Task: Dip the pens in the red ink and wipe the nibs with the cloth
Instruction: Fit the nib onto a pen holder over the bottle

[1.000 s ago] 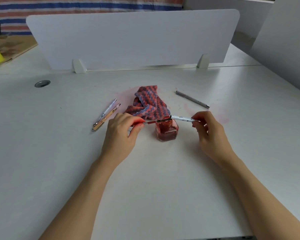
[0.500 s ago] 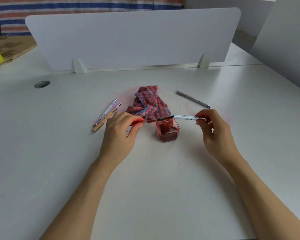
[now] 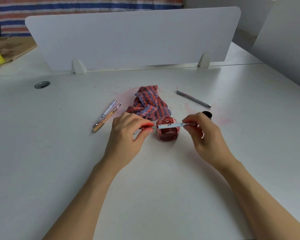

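Observation:
A square glass bottle of red ink (image 3: 167,135) stands open at the middle of the white desk. Just above it I hold a white pen with dark specks (image 3: 171,126) level. My left hand (image 3: 126,135) pinches its left end, and my right hand (image 3: 206,137) pinches its right end. The nib is hidden. A crumpled red-and-blue striped cloth (image 3: 149,104) lies right behind the bottle. Two more pens, one white (image 3: 109,109) and one tan (image 3: 106,119), lie side by side to the left. A grey pen (image 3: 193,99) lies at the back right.
A dark bottle cap (image 3: 207,114) peeks out behind my right hand. Pink ink stains mark the desk (image 3: 163,179) near the cloth and cap. A white divider panel (image 3: 133,38) stands along the back. A cable grommet (image 3: 42,84) sits at far left.
The white part of the pen has slid left toward my left hand, covering the thin reddish section seen between them earlier. My right hand followed it left.

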Demonstrator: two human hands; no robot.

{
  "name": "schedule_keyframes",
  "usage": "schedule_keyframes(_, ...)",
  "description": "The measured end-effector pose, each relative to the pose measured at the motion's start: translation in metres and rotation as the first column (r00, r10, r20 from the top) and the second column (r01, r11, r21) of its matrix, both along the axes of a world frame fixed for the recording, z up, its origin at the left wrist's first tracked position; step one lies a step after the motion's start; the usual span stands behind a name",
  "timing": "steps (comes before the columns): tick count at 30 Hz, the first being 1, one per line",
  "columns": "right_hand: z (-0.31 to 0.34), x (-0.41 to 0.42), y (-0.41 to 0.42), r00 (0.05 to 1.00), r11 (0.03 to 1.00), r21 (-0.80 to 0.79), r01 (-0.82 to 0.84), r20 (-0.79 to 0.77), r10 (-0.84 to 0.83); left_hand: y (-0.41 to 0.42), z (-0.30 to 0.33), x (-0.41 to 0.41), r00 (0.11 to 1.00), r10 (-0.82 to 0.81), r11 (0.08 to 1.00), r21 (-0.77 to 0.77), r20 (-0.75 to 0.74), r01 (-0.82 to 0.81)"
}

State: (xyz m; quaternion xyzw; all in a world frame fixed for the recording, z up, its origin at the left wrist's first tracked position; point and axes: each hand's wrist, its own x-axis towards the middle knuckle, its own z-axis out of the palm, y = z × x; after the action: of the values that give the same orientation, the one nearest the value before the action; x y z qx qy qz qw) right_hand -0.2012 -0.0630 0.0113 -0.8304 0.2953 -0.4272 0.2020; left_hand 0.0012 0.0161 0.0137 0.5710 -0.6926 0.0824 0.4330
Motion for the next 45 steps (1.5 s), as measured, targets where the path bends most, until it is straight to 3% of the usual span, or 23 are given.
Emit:
schedule_keyframes(6,0.001,0.005,0.005,0.999,0.999,0.04,-0.02,0.046,0.019,0.0,0.001,-0.011,1.0,0.001,0.998,-0.061,-0.006,-0.001)
schedule_keyframes(9,0.001,0.005,0.004,0.999,0.996,0.088,-0.006,0.048,0.002,0.002,0.005,-0.015,0.998,-0.022,1.0,-0.016,-0.061,0.021)
schedule_keyframes(13,0.0,0.005,0.005,0.997,0.993,0.121,0.006,0.069,-0.014,0.002,0.004,-0.009,0.99,0.115,0.993,0.051,-0.086,-0.11)
schedule_keyframes(17,0.0,0.005,0.005,0.996,0.993,0.119,0.01,0.081,-0.02,0.0,0.0,-0.003,0.988,0.15,0.989,-0.008,-0.025,-0.151)
schedule_keyframes(22,0.0,0.005,0.005,0.995,0.992,0.127,0.018,0.092,-0.029,0.003,0.003,-0.013,0.978,0.041,0.999,0.02,-0.204,-0.038)
schedule_keyframes(27,-0.003,0.007,0.005,0.996,0.993,0.117,-0.004,0.086,-0.006,-0.001,-0.003,-0.008,0.995,0.071,0.996,0.061,-0.065,-0.067)
schedule_keyframes(31,-0.002,0.006,0.005,0.996,0.993,0.12,0.004,0.086,-0.014,0.003,0.0,-0.014,0.993,0.007,0.997,0.075,-0.117,0.001)
schedule_keyframes(35,-0.001,0.005,0.005,0.996,0.992,0.125,0.015,0.081,-0.025,0.0,0.0,-0.009,0.993,0.062,0.998,0.034,-0.099,-0.059)
schedule_keyframes(41,-0.001,0.005,0.005,0.997,0.992,0.123,0.021,0.074,-0.03,0.003,0.002,-0.013,0.988,0.025,0.998,0.054,-0.153,-0.017)
schedule_keyframes(45,-0.002,0.005,0.005,0.997,0.992,0.122,0.023,0.067,-0.031,0.001,0.001,-0.008,0.995,0.065,0.997,0.044,-0.069,-0.063)
